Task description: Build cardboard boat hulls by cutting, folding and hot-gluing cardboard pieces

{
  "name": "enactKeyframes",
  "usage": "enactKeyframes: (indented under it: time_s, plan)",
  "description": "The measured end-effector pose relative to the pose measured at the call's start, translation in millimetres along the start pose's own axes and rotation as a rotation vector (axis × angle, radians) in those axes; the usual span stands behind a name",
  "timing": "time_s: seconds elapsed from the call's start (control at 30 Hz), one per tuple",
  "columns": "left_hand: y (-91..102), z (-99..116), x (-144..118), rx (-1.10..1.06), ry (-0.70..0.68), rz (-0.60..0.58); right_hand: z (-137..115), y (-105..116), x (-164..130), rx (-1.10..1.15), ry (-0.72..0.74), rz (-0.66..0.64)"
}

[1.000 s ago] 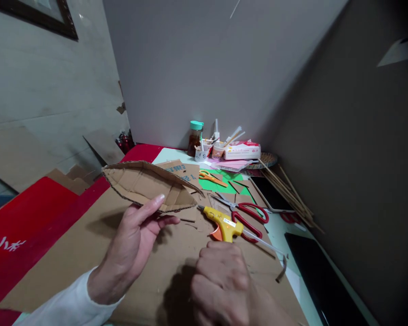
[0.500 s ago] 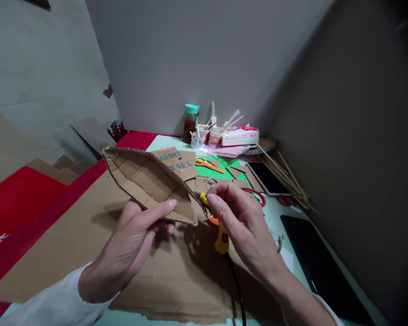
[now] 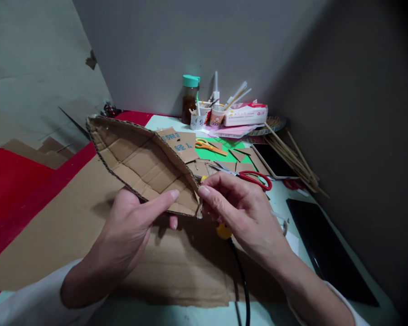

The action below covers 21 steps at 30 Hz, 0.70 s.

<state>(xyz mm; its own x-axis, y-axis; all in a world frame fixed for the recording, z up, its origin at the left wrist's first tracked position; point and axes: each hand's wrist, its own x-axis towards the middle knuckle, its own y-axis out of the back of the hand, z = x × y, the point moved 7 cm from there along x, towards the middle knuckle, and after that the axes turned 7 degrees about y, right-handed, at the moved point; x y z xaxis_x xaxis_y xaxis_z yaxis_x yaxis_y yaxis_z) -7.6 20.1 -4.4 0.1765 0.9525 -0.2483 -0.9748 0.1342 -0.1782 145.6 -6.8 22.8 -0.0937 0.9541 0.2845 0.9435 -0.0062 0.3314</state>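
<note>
Right hand (image 3: 245, 213) — off glue gun, onto cardboard boat (image 3: 146, 167)

Both hands (left hand (image 3: 129, 231), right hand (image 3: 245, 213)) pinch the cardboard boat shell (image 3: 146, 165).

The cardboard boat (image 3: 146, 165) is being held above the desk, tilting so its open inside is facing the camera. It is a long, leaf-shaped shell of brown corrugated board, creased in panels, with raw fluted edges showing along the rim. Its far tip is pointing up and left; its near tip is sitting low at the right, where its two walls are meeting.
</note>
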Motion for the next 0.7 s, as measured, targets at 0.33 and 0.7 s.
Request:
enactKeyframes:
  time_s: [0.33,0.7]
  plan:
    - [-2.8,8.7,-5.8,0.164,-0.04,-0.037,-16.8,-2.6,0.9,-0.201,0.19,-0.033]
    - [-15.0,8.9,-6.0,-0.034,0.131,-0.019,-17.2,-4.9,-2.6,-0.297,0.268,0.014]
